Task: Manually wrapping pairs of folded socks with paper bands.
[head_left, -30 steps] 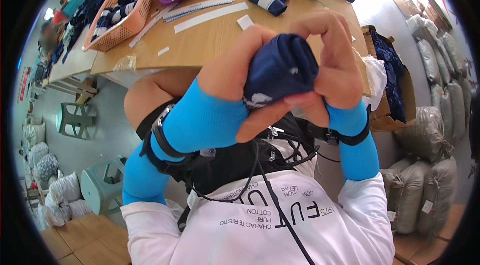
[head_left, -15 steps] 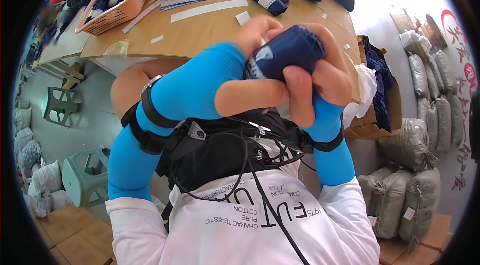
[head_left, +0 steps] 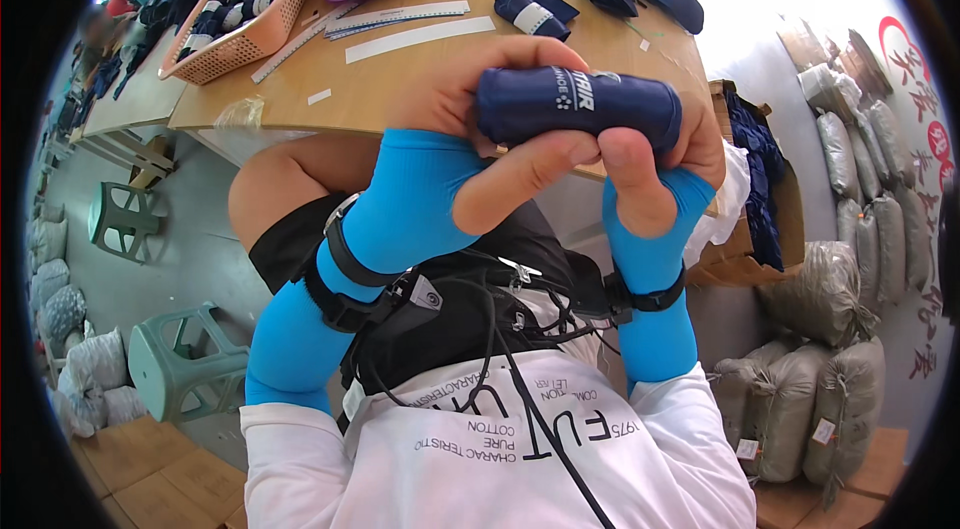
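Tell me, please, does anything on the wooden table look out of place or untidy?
Small paper scraps lie scattered on the wooden table, and a crumpled clear bag sits at its near edge. Otherwise nothing stands out.

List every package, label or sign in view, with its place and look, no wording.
Navy sock bundle: gripped by left hand and right hand, white print.
Banded sock pair: on table, navy, white paper band.
Wall sign: far right, red marks on white.
Sack tags: lower right, small white.

Bright blue arm sleeves, black straps, white printed shirt, black cables.
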Demonstrator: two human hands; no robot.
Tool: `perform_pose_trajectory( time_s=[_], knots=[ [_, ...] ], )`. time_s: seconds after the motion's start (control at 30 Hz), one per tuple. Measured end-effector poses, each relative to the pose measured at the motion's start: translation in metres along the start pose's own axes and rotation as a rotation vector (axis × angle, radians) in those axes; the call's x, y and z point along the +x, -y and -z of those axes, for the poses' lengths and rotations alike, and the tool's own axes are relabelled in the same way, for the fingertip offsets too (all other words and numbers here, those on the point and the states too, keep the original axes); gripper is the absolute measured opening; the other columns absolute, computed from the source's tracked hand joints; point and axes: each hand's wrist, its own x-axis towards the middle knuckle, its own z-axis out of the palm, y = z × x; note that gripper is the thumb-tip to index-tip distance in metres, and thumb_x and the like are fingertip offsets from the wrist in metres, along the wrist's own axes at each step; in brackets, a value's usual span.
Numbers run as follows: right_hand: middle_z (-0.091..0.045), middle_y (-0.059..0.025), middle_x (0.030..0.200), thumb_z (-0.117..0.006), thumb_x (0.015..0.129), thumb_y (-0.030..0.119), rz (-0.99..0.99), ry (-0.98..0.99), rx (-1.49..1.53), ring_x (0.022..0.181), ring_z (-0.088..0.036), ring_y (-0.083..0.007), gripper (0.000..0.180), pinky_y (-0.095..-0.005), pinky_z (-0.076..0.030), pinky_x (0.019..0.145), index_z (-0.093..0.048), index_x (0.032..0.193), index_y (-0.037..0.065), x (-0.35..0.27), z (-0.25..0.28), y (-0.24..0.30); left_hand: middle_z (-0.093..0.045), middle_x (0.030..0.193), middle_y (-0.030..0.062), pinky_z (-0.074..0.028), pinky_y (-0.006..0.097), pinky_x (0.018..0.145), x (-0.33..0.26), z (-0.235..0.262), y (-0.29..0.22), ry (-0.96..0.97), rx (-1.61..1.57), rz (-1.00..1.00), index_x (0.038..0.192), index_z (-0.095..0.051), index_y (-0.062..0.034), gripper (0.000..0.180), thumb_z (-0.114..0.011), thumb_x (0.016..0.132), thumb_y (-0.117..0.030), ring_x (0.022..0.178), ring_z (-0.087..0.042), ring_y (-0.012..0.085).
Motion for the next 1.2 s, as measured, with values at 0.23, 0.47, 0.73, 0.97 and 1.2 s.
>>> perform_pose_trajectory(
  time_s=[0.23,0.47,0.73,0.97,1.2],
  knots=[
    [-0.071,-0.0145,0.106,-0.079,0.087,0.009,-0.569,0.225,-0.074,0.089,-0.068,-0.0133,0.059,-0.0244,-0.055,0.078,-0.050,0.138,0.000,0.010,0.015,0.032,-0.070,0.106,0.0053,-0.056,0.025,0.080,-0.001,0.005,0.004,0.082,-0.138,0.308,0.125,-0.063,0.0005,0.035,-0.076,0.093,-0.007,0.090,-0.066,0.0087],
    [-0.071,-0.0110,0.100,-0.069,0.098,0.016,-0.623,0.373,-0.037,0.076,-0.065,-0.0113,0.046,-0.0263,-0.055,0.071,-0.057,0.137,-0.006,0.005,0.034,0.013,-0.071,0.105,0.0108,-0.055,0.028,0.083,0.012,-0.002,-0.003,0.235,-0.149,0.522,0.133,-0.056,0.0043,0.037,-0.066,0.098,-0.005,0.090,-0.070,0.0149],
    [-0.071,-0.0103,0.089,-0.067,0.102,0.035,-0.640,-0.022,-0.005,0.065,-0.064,-0.0127,0.040,-0.0232,-0.044,0.058,-0.058,0.121,0.000,-0.006,0.090,-0.056,-0.055,0.142,0.0164,-0.041,0.047,0.111,-0.010,0.018,0.097,0.257,0.987,-0.148,0.140,-0.049,-0.0042,0.072,-0.084,0.079,-0.020,0.133,-0.050,0.0386],
    [-0.072,-0.0116,0.093,-0.070,0.100,0.038,-0.627,-0.016,-0.001,0.066,-0.065,-0.0116,0.044,-0.0212,-0.041,0.057,-0.057,0.119,0.001,-0.014,0.105,-0.073,-0.066,0.125,0.0066,-0.052,0.044,0.099,-0.013,0.016,0.123,0.290,1.039,-0.289,0.117,-0.067,-0.0141,0.050,-0.085,0.071,-0.016,0.122,-0.062,0.0317],
    [-0.073,-0.0120,0.099,-0.070,0.100,0.036,-0.638,-0.022,0.013,0.068,-0.064,-0.0098,0.043,-0.0202,-0.039,0.056,-0.059,0.120,0.001,-0.010,0.107,-0.073,-0.071,0.108,0.0061,-0.058,0.039,0.086,-0.016,0.010,0.142,0.246,1.088,-0.514,0.103,-0.074,-0.0117,0.027,-0.075,0.077,-0.008,0.105,-0.069,0.0287]
  ],
)
